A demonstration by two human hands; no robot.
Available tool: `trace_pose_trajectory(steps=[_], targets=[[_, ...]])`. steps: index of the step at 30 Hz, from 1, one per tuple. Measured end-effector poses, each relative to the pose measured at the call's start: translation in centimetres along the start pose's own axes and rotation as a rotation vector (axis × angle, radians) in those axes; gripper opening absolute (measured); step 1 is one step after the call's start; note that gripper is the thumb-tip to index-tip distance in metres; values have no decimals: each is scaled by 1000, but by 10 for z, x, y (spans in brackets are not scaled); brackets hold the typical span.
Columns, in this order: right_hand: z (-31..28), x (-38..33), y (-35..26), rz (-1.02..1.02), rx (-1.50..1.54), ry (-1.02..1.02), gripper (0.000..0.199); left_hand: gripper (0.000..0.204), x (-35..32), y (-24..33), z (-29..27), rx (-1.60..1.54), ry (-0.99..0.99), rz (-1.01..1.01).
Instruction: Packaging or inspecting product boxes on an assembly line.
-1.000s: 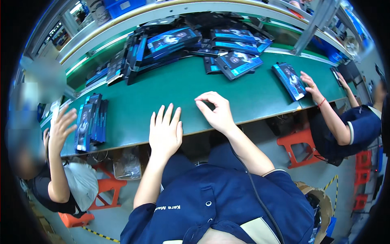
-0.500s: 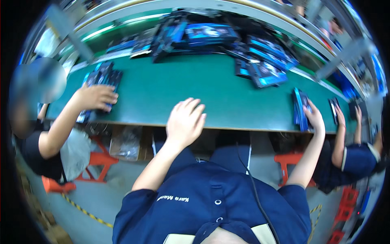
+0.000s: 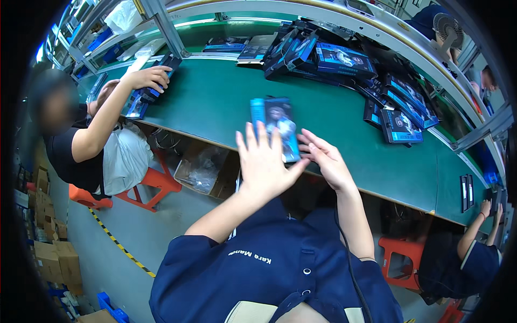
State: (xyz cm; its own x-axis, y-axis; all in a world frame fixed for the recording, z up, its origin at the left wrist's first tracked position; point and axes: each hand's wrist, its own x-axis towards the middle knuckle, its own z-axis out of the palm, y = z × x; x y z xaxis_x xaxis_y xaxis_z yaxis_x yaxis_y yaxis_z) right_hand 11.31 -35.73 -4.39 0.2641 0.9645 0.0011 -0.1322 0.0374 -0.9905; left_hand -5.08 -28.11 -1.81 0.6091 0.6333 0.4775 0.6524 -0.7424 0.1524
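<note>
A flat black-and-blue box [image 3: 289, 117] lies on the green tabletop in front of me, slightly smeared by motion. My left hand [image 3: 266, 168] is over its near left part, palm down with the fingers spread, hiding that corner. Beside the box's near right edge is my right hand [image 3: 331, 164], fingers apart and their tips close to it; whether they touch it I cannot tell. Neither hand is wrapped round the box.
Similar boxes make a heap [image 3: 344, 59] at the back, with more [image 3: 401, 126] at the right. On the left a co-worker's hand [image 3: 148, 79] rests on a stack of boxes. Another person works at far right. A metal shelf frame [image 3: 167, 32] runs behind.
My right hand has come from the boxes at the right to the middle, where a box now lies. My left hand has spread over it. The view has turned.
</note>
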Motion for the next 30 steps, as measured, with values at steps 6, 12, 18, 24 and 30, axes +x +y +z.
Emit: trace_pose_trajectory(steps=[6, 12, 18, 24, 30], targets=[[-1, -2, 5, -169, -10, -21, 37, 78, 55, -87, 42, 173, 43, -131], [-2, -17, 8, -235, 6, 48, 26, 70, 110, -231, 24, 271, -176, -174], [12, -15, 2, -259, -234, 49, 18, 66, 121, -288, 31, 523, -86, -441], [14, -12, 6, -251, -338, 77, 16, 63, 93, -176, 73, 365, 114, -10], [8, -14, 7, -241, -149, 94, 16, 46, 86, -54, 88, -128, -163, 187]])
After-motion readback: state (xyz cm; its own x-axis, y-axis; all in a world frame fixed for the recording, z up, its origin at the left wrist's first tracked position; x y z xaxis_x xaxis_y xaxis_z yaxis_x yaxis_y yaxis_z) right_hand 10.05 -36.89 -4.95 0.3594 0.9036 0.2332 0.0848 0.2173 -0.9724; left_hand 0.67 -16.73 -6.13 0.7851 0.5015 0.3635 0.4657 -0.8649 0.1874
